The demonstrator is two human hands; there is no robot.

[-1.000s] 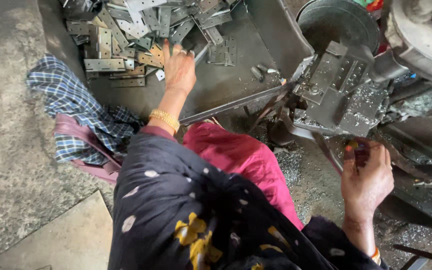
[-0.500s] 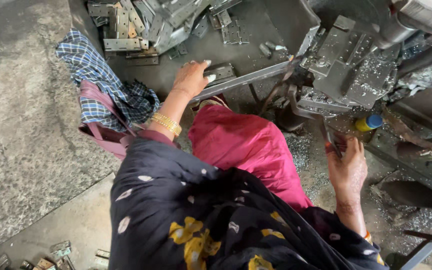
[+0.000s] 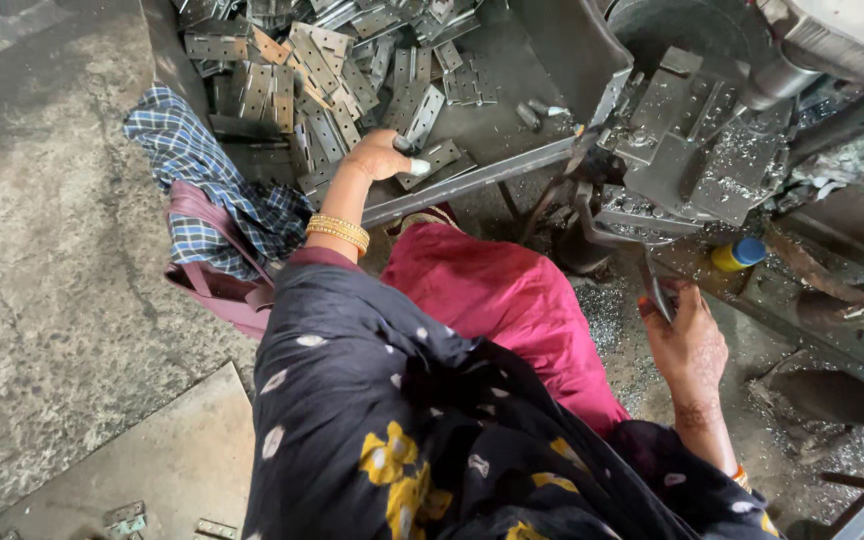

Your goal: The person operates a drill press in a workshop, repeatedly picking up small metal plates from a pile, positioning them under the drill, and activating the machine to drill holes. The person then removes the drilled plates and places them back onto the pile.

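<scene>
My left hand (image 3: 380, 155) rests at the near edge of a metal tray (image 3: 512, 165), its fingers closed over a flat perforated metal plate (image 3: 430, 160) from the pile of plates (image 3: 322, 70). My right hand (image 3: 687, 335) is low at the right, gripping a thin metal lever (image 3: 652, 285) that hangs from the press machine (image 3: 687, 150). Gold bangles (image 3: 338, 232) circle my left wrist. My dark flowered sleeve and a magenta lap fill the foreground.
A blue checked cloth (image 3: 202, 170) and a pink bag (image 3: 217, 285) lie left of the tray on the concrete floor. A yellow bottle with a blue cap (image 3: 737, 253) stands under the machine. Metal shavings cover the machine base at right. A few small plates (image 3: 127, 520) lie at bottom left.
My left hand drew back from the middle of the plate pile to the tray's near edge. My right hand stayed on the lever. The view shifted, showing more of the tray.
</scene>
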